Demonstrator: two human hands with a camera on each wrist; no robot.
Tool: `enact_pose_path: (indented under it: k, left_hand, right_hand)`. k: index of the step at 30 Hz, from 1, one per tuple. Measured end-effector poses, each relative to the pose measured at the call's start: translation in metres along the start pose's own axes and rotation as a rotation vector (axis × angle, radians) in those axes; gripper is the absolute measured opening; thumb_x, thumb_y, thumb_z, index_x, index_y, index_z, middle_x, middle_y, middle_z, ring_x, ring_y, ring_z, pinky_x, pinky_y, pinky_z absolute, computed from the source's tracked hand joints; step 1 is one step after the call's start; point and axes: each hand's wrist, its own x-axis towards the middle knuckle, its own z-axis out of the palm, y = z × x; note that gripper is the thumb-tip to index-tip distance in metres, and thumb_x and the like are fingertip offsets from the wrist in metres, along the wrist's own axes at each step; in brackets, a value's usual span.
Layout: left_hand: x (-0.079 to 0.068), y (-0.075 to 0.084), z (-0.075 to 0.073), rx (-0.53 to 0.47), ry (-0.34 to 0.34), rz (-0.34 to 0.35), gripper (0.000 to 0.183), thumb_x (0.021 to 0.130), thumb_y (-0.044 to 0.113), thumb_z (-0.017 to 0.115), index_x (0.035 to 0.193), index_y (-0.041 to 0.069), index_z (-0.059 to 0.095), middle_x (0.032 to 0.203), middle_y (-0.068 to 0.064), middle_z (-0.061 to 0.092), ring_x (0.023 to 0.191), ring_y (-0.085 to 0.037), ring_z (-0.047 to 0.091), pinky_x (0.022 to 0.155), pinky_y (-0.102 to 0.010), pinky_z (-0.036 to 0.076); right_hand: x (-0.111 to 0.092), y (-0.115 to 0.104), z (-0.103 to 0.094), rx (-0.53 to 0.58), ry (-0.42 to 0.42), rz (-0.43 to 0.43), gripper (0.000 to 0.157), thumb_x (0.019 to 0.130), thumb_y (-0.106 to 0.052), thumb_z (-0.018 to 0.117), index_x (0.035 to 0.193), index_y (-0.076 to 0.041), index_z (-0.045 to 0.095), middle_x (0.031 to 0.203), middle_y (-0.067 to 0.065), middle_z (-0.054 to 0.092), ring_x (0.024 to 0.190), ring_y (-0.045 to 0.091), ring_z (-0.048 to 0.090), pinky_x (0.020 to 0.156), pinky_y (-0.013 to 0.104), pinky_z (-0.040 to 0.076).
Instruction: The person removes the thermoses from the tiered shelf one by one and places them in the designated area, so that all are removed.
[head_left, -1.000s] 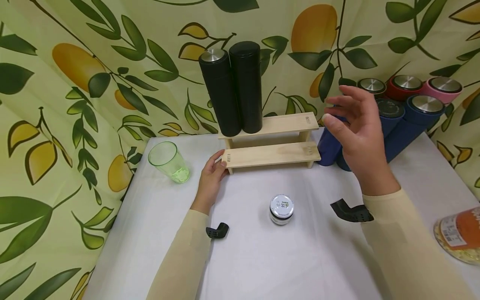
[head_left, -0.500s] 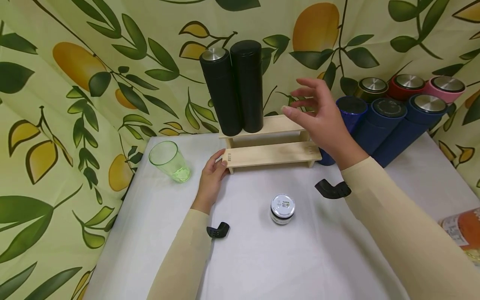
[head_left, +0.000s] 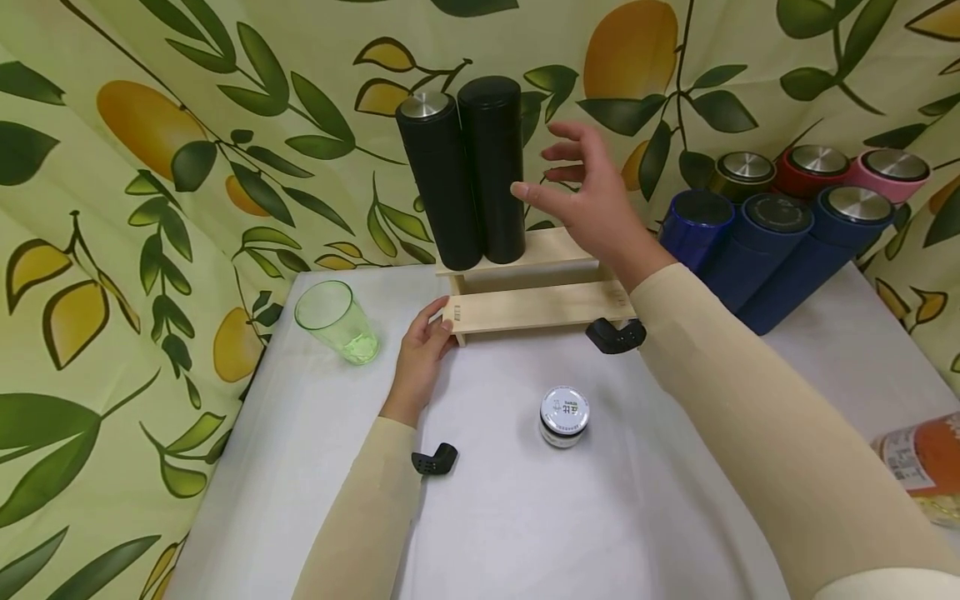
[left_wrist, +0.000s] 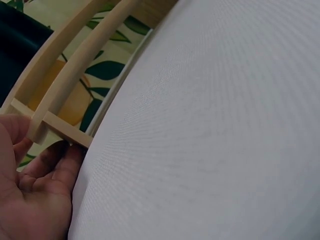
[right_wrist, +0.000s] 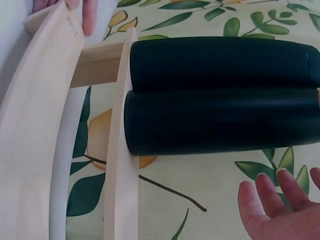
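A two-tier wooden rack (head_left: 525, 309) stands on the white-covered table. My left hand (head_left: 420, 360) holds the left end of its lower shelf, thumb on top; in the left wrist view the fingers (left_wrist: 55, 170) curl by the rack's leg. Two black vacuum flasks stand upright side by side at the upper shelf's left: one has a silver-topped lid (head_left: 438, 179), the other an all-black lid (head_left: 492, 171). Just right of the all-black flask (right_wrist: 225, 122), my right hand (head_left: 588, 196) hangs with spread, loosely bent fingers. Its thumb tip overlaps the flask's edge; contact cannot be made out.
A green glass (head_left: 337, 323) stands at left. In front of the rack sits a small jar with a white lid (head_left: 564, 412). Several coloured flasks, including a dark blue one (head_left: 825, 254), cluster at right. An orange-labelled jar (head_left: 918, 458) is at the right edge. Patterned cloth hangs behind.
My right hand has moved left from in front of the coloured flasks to beside the all-black flask. The left hand stays on the rack's end.
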Motion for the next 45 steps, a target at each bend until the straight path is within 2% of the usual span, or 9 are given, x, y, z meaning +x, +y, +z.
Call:
enact_pose_path:
  k: [8,12,23,34,45]
  left_hand:
    - [0.001,0.0,-0.003,0.019,-0.001,-0.027,0.047,0.115,0.012,0.057,0.161,0.016,0.054,0.15,-0.016,0.061,0.136,-0.027,0.061,0.11,-0.036,0.053]
    - [0.003,0.0,-0.003,0.016,-0.01,-0.017,0.047,0.114,0.012,0.057,0.161,0.015,0.054,0.15,-0.017,0.062,0.136,-0.027,0.061,0.11,-0.036,0.053]
    - [0.004,0.0,-0.003,-0.007,-0.011,-0.017,0.048,0.114,0.009,0.056,0.162,0.012,0.053,0.151,-0.019,0.061,0.136,-0.029,0.061,0.109,-0.037,0.053]
    - [0.005,-0.002,-0.003,-0.016,-0.01,-0.019,0.048,0.113,0.008,0.057,0.161,0.012,0.053,0.15,-0.02,0.061,0.135,-0.03,0.061,0.109,-0.037,0.054]
    - [0.004,-0.003,-0.004,-0.008,-0.006,-0.01,0.047,0.114,0.011,0.058,0.161,0.013,0.055,0.149,-0.018,0.062,0.134,-0.029,0.062,0.108,-0.036,0.055]
  right_hand:
    - [0.018,0.0,0.017,-0.021,-0.028,0.021,0.09,0.096,-0.033,0.087,0.168,-0.025,0.033,0.157,0.005,0.048,0.139,0.023,0.051,0.113,0.037,0.047]
    - [0.026,-0.001,0.022,-0.03,-0.021,0.032,0.092,0.096,-0.032,0.088,0.168,-0.027,0.032,0.157,0.004,0.048,0.137,0.02,0.052,0.112,0.038,0.048]
    - [0.039,-0.003,0.038,-0.03,-0.009,0.084,0.093,0.095,-0.027,0.089,0.168,-0.027,0.031,0.157,0.004,0.047,0.138,0.022,0.05,0.112,0.039,0.048]
    - [0.03,0.002,0.037,-0.032,0.035,0.034,0.092,0.095,-0.023,0.089,0.168,-0.025,0.033,0.154,0.006,0.048,0.135,0.023,0.053,0.109,0.036,0.052]
    - [0.006,-0.002,0.022,-0.062,0.058,-0.003,0.087,0.094,-0.024,0.09,0.164,-0.027,0.04,0.151,0.004,0.052,0.132,0.023,0.054,0.107,0.041,0.051]
